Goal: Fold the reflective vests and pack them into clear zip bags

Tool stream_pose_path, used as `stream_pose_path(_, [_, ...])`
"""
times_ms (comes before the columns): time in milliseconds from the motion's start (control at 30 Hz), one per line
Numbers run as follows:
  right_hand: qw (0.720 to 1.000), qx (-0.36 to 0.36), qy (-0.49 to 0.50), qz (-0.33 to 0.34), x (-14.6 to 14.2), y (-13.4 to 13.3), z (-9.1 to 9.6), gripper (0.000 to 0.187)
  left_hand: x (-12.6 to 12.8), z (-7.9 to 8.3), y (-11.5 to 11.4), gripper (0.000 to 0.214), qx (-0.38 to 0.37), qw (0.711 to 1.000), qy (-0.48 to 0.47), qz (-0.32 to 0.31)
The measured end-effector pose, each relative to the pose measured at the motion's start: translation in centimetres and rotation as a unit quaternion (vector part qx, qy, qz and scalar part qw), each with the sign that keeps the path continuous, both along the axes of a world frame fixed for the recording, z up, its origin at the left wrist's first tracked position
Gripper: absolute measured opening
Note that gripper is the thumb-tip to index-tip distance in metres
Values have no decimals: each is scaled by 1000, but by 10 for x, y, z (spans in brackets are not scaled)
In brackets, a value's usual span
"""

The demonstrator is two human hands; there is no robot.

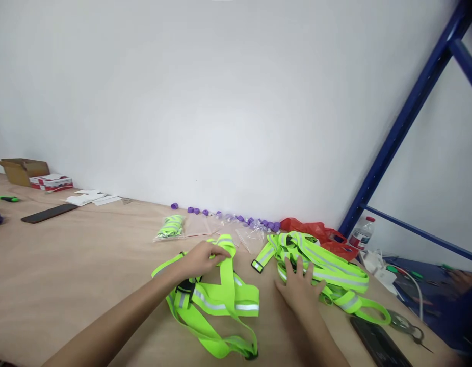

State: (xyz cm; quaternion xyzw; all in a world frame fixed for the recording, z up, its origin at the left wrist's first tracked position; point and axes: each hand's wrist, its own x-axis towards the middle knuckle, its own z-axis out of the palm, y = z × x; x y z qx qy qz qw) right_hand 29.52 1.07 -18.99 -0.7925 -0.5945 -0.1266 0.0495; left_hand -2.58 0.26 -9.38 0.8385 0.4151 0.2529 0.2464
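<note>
A neon-green reflective strap vest (216,300) lies spread on the wooden table (68,275) in front of me. My left hand (201,258) pinches the top loop of this vest, fingers closed on the strap. My right hand (300,288) lies flat with fingers spread, its fingertips on the edge of a pile of more green reflective vests (328,270) to the right.
A bagged folded vest (170,227), empty clear bags (205,225) and purple caps (255,221) line the wall. A red bag (320,233), water bottle (361,233), black phone (379,344), scissors (408,326) sit right. A cardboard box (22,171) and a black bar (48,213) lie far left.
</note>
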Motion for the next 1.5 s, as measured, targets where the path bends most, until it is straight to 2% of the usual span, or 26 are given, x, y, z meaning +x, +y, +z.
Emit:
stream_pose_path(100, [997,-59,43,-41,10,2,0,69,-9,-33,-1,34,-18,998,46,-24])
stream_pose_path(200, [996,-66,55,-34,18,7,-2,67,-13,-52,-2,37,-27,996,67,-45])
stream_pose_path(467, [995,-45,80,-31,39,32,-15,63,-14,-85,0,36,-12,998,51,-24])
stream_pose_path(600, [995,-30,84,-40,52,50,-21,61,-15,-94,2,34,-31,999,-10,-9])
stream_pose_path(700, [996,-9,81,-45,59,59,-23,60,-21,-89,5,36,-62,994,-93,15])
stream_pose_path(800, [996,13,72,-42,60,65,-23,60,-37,-70,10,37,-37,989,-138,35])
stream_pose_path(900, [997,30,66,-33,58,68,-23,60,-61,-44,12,35,12,995,-68,75])
stream_pose_path(1000, [996,47,64,-31,56,70,-23,61,-77,-28,10,40,-27,995,49,87])
stream_pose_path(1067, [996,59,60,-31,55,70,-22,61,-81,-27,8,45,-75,986,121,85])
stream_pose_path(1200, [996,73,51,-31,53,70,-22,62,-77,-42,7,42,-134,969,200,60])
stream_pose_path(1267, [995,80,41,-32,52,69,-22,64,-75,-48,7,43,-159,967,193,37])
stream_pose_path(1367, [995,84,30,-34,52,70,-23,66,-72,-47,7,35,-183,969,165,6])
stream_pose_path(1433, [996,77,31,-32,51,70,-25,68,-72,-41,6,28,-175,975,140,-8])
stream_pose_path(1500, [997,67,34,-33,50,69,-25,69,-72,-36,5,28,-143,988,63,-19])
